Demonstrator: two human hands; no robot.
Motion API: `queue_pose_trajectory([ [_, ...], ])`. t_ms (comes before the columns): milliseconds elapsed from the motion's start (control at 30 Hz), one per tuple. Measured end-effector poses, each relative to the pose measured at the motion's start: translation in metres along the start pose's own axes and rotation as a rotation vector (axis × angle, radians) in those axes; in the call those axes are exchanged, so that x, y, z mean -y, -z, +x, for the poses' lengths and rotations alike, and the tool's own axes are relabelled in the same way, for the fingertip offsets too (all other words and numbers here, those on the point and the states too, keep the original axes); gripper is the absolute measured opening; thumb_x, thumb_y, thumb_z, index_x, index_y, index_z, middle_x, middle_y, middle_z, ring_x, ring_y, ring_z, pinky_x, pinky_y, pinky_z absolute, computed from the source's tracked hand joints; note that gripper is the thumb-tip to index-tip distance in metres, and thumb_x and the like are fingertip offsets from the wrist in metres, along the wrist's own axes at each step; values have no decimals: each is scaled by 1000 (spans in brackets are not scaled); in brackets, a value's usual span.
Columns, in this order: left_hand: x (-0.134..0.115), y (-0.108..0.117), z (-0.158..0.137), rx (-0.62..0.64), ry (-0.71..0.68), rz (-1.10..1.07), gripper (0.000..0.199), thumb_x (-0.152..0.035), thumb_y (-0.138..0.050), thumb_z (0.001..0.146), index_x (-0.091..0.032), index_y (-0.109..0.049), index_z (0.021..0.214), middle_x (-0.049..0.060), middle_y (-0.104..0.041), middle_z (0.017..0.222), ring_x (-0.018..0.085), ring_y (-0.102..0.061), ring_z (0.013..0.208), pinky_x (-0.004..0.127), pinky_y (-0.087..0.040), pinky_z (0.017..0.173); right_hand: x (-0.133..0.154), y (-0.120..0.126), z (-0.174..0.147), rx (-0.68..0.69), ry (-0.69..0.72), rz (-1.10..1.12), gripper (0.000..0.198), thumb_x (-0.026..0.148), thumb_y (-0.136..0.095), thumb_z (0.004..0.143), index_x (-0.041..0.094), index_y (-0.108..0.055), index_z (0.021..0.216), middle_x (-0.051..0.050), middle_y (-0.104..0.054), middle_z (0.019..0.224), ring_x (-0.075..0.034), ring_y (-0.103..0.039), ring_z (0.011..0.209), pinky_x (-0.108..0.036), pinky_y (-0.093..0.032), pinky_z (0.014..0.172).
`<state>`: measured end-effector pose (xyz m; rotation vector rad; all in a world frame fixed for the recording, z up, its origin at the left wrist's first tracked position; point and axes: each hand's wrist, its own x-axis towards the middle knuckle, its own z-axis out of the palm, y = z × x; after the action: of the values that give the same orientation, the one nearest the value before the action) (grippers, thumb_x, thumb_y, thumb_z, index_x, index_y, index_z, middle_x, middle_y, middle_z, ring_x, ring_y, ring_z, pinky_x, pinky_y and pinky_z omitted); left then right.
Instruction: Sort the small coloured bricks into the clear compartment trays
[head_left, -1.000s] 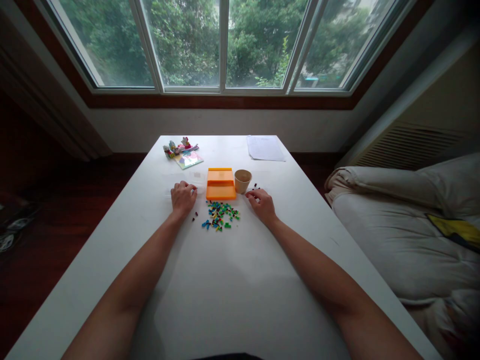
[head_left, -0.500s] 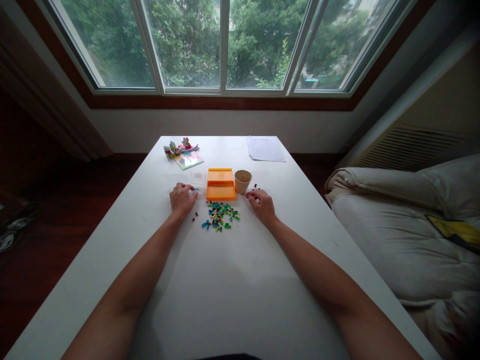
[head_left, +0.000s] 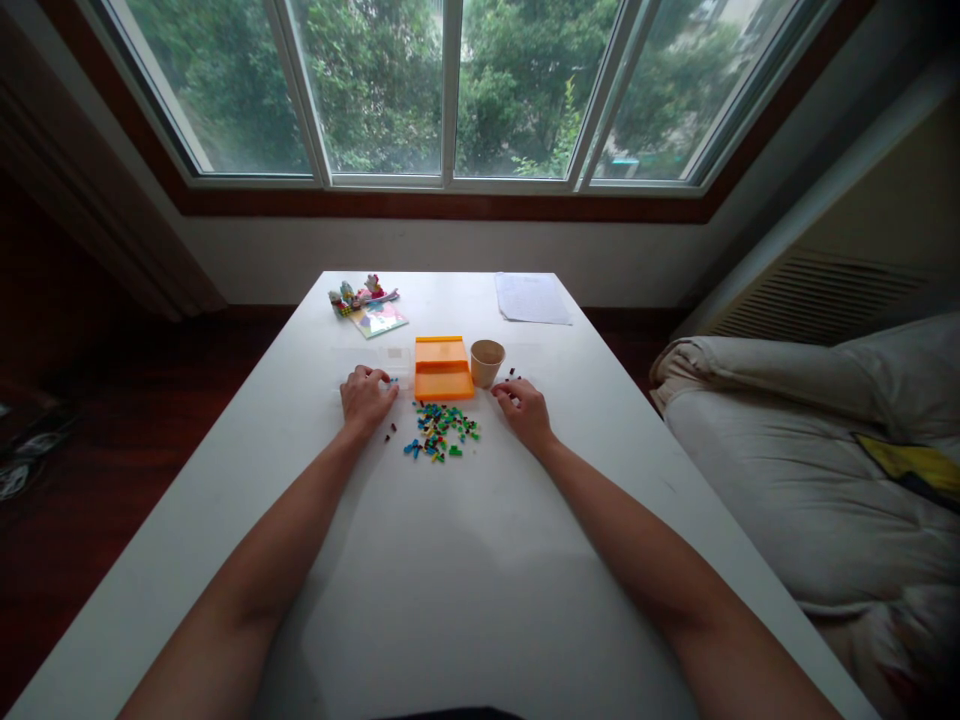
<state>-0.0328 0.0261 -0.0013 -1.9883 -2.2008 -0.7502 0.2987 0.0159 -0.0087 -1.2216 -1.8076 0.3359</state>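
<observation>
My left hand (head_left: 367,396) is closed, fingers curled at the near part of a clear plastic tray (head_left: 400,355). A tiny blue piece shows by its fingertips; whether they grip anything is hidden. My right hand (head_left: 523,409) rests on the table with thumb and fingers bent together just in front of a brown paper cup (head_left: 487,363). What lies in that pinch is too small to name. Between my hands lies a loose pile of small coloured toy bricks (head_left: 442,430), mostly green and blue. Behind the pile sits an open orange plastic box (head_left: 444,383), left of the cup.
Several tiny dark pieces (head_left: 512,374) lie beyond my right hand, and a few more left of the pile. At the white table's far left are small built figures (head_left: 360,295) and a colourful card (head_left: 381,320). Paper sheets (head_left: 532,298) lie far right. A sofa (head_left: 757,440) stands to the right.
Almost nothing differs. My left fingers have shifted very slightly at the clear tray, while my right hand stays in place by the cup.
</observation>
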Motion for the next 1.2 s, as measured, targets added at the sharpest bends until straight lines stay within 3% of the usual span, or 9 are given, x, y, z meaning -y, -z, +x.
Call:
queue_pose_trajectory([
  [133, -2, 6, 0, -12, 5, 9, 23, -43, -62, 87, -26, -70, 101, 9, -59, 112, 30, -55, 108, 44, -42, 90, 0, 0, 0, -4, 7, -1, 18, 26, -56, 91, 21, -73, 87, -6, -70, 88, -21, -59, 80, -34, -49, 71],
  [267, -9, 17, -2, -44, -118, 23, 22, -38, -58, 91, -24, -70, 104, 11, -59, 114, 30, -54, 108, 44, -39, 91, 0, 0, 1, -7, 13, 0, 17, 24, -56, 90, 22, -72, 86, -5, -70, 88, -20, -59, 80, -34, -49, 74],
  [433, -17, 17, -6, 127, -373, -31, 17, -33, -57, 92, -25, -72, 94, 7, -66, 95, 26, -57, 97, 42, -37, 88, 0, 0, 1, -13, 24, -6, 17, 24, -56, 90, 22, -73, 86, -5, -70, 87, -21, -59, 80, -34, -49, 75],
  [533, -17, 12, -6, 209, -436, -68, 15, -36, -62, 88, -26, -74, 91, 5, -68, 93, 25, -57, 95, 41, -37, 86, -1, 0, 0, -19, 17, -4, 17, 24, -57, 90, 22, -73, 86, -5, -69, 86, -21, -58, 80, -34, -48, 74],
  [900, -10, 7, -4, 214, -454, -118, 13, -33, -62, 87, -26, -74, 87, 5, -69, 91, 25, -55, 95, 40, -38, 84, -1, 0, 0, -7, 1, -8, 17, 25, -57, 90, 21, -73, 87, -5, -69, 87, -20, -58, 81, -32, -48, 71],
  [1067, -8, 8, -2, 133, -380, -134, 14, -33, -60, 89, -26, -72, 89, 5, -68, 89, 25, -55, 94, 39, -39, 86, -1, 1, 0, -5, 3, -7, 18, 26, -56, 91, 22, -73, 88, -5, -70, 89, -21, -59, 82, -33, -48, 71],
  [1200, -6, 13, 0, 28, -243, -99, 18, -34, -56, 92, -26, -71, 91, 5, -68, 90, 25, -55, 96, 39, -39, 89, -1, 0, -1, -1, -3, -12, 18, 27, -56, 91, 22, -73, 88, -6, -70, 89, -21, -59, 82, -34, -49, 72],
])
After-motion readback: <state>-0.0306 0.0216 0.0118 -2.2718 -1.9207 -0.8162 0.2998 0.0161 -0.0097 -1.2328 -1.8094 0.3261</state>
